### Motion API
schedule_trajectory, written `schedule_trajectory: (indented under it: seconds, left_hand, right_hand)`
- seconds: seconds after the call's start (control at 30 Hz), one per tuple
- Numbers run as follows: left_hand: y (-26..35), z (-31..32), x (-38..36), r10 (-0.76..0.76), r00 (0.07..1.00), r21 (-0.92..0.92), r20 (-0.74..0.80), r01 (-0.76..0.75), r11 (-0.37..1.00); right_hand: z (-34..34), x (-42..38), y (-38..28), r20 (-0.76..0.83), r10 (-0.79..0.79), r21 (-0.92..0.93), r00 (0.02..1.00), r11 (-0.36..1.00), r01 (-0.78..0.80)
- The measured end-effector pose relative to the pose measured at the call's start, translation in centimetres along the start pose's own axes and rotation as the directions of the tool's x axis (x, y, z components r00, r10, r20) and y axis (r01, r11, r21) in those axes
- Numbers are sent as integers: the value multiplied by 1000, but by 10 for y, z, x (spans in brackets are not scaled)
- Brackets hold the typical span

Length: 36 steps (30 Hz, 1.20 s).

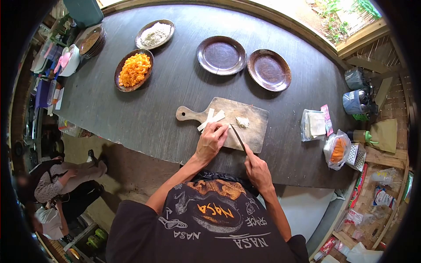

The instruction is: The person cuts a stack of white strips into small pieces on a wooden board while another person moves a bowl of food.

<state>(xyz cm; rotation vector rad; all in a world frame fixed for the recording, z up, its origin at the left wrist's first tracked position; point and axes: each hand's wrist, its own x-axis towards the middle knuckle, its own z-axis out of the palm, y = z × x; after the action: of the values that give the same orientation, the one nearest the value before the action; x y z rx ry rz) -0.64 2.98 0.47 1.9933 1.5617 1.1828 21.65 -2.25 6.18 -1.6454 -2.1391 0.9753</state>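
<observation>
A wooden cutting board [256,125] with a round handle lies near the table's front edge. Over its lower left part, my left hand [212,141] has its fingers bent and pressed together on a pale white piece. My right hand [258,170] grips the handle of a dark knife [238,137], whose tip rests at the board close to my left fingertips. White strips [212,118] lie crossed on the board above my left hand. A small heap of finely cut white bits [242,122] sits to the right of the knife tip.
Two brown plates [221,55] [269,70] stand beyond the board. Bowls of orange pieces [134,70] and white shreds [155,35] are back left. At right lie plastic packets [314,125] and a bag of carrots [337,151]. Two people [57,184] sit at lower left.
</observation>
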Motion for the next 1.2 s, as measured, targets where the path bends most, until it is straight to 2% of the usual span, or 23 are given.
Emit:
schedule_trajectory:
  seconds: [0.4,0.53,0.7,1.2]
  left_hand:
    - [2,-1,2,-13,1000,-1,4,13,1000]
    - [1,-1,2,-15,1000,-13,11,15,1000]
    - [1,-1,2,-12,1000,-17,0,12,1000]
    - [4,-1,4,-26,1000,-7,-9,26,1000]
  right_hand:
    - [-1,14,-5,22,-13,-80,1000,997,15]
    - [0,14,-5,42,2,-61,999,998,1]
    - [6,14,-1,-13,-28,-34,1000,999,27]
    - [5,14,-1,28,12,-48,1000,999,-10]
